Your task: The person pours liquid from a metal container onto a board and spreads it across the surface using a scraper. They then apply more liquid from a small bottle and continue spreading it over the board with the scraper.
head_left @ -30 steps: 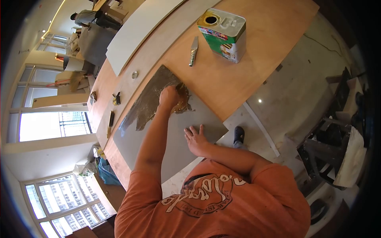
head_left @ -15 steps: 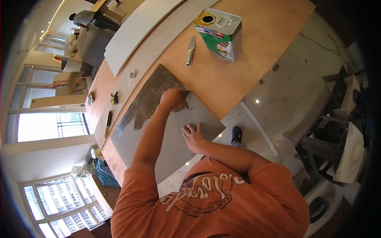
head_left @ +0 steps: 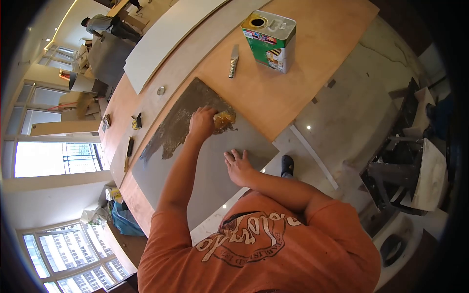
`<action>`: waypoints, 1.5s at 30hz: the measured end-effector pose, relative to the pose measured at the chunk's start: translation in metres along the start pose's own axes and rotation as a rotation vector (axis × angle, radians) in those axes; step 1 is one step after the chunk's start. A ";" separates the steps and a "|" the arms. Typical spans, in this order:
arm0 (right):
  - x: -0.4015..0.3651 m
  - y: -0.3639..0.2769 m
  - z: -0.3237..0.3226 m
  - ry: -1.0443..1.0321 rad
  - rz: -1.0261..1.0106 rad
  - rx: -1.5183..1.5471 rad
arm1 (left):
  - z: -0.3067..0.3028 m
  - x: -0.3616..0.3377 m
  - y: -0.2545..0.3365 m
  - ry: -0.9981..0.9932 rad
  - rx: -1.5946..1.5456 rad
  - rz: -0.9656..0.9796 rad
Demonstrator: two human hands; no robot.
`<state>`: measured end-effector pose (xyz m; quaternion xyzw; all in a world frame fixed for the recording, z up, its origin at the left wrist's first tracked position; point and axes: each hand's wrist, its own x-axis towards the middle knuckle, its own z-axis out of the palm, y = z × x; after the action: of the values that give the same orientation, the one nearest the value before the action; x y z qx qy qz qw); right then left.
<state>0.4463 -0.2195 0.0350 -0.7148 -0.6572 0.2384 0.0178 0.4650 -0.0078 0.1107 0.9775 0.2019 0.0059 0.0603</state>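
My left hand point(head_left: 202, 123) is closed around a flat scraper point(head_left: 224, 118) coated in amber glue, its blade at the grey sheet point(head_left: 190, 178). Brownish wet glue point(head_left: 178, 119) covers the sheet's far part, in a ragged-edged layer. My right hand point(head_left: 239, 168) lies on the bare near part of the sheet with fingers spread, holding nothing. Beyond the sheet, a putty knife point(head_left: 234, 61) with a patterned handle lies on the wooden board point(head_left: 312, 63). Next to it stands a green and white metal can point(head_left: 269, 44), its round mouth uncapped and stained yellow.
Pale panels point(head_left: 168, 44) lie along the left side of the work surface. A tape measure point(head_left: 137, 121), a dark-handled tool point(head_left: 128, 152) and a tape roll point(head_left: 160, 91) lie there. Another person point(head_left: 110, 27) bends over a far table. A dark frame point(head_left: 398, 166) stands at right.
My left hand has moved slightly left and down across the sheet, and the amber-coated scraper now shows. My right hand stays in place. The view has shifted slightly.
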 end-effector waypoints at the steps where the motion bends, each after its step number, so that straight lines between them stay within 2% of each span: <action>1: 0.000 -0.001 -0.001 0.006 0.004 0.007 | 0.014 0.011 -0.013 0.008 0.041 -0.017; 5: -0.003 -0.001 0.001 0.015 0.016 0.054 | 0.020 0.038 -0.006 -0.044 0.081 -0.129; 11: -0.003 0.001 0.004 0.027 0.026 0.080 | 0.023 0.059 0.006 -0.121 0.109 -0.132; 14: 0.000 0.000 0.006 0.032 0.026 0.091 | 0.029 0.060 -0.001 -0.212 0.124 -0.068; 17: -0.001 0.005 0.008 0.037 0.013 0.095 | -0.002 0.039 0.016 -0.467 0.270 0.194; 20: 0.001 0.005 0.005 0.009 0.006 0.117 | -0.013 0.016 -0.002 -0.249 0.123 0.366; 26: -0.004 0.004 -0.006 -0.029 0.009 0.109 | 0.021 0.039 -0.027 -0.072 0.097 0.425; 29: -0.005 0.003 -0.005 -0.025 0.017 0.114 | 0.020 0.041 -0.024 -0.155 0.079 0.430; 32: -0.001 0.005 -0.002 -0.029 0.021 0.130 | -0.006 0.040 -0.023 -0.369 0.208 0.463; 35: -0.004 0.003 -0.009 -0.047 0.028 0.156 | -0.009 0.047 -0.022 -0.303 0.215 0.521; 38: -0.002 0.003 -0.008 -0.029 0.018 0.122 | 0.003 0.049 -0.019 -0.384 0.182 0.423; 41: -0.003 0.004 -0.009 -0.030 0.021 0.081 | 0.001 0.040 -0.044 -0.456 0.364 0.461; 45: -0.007 0.001 -0.022 -0.069 0.029 0.075 | -0.008 -0.018 -0.112 -0.492 0.379 0.268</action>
<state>0.4549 -0.2200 0.0565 -0.7146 -0.6374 0.2878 0.0182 0.4041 0.0884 0.1051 0.9613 0.0487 -0.2601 -0.0769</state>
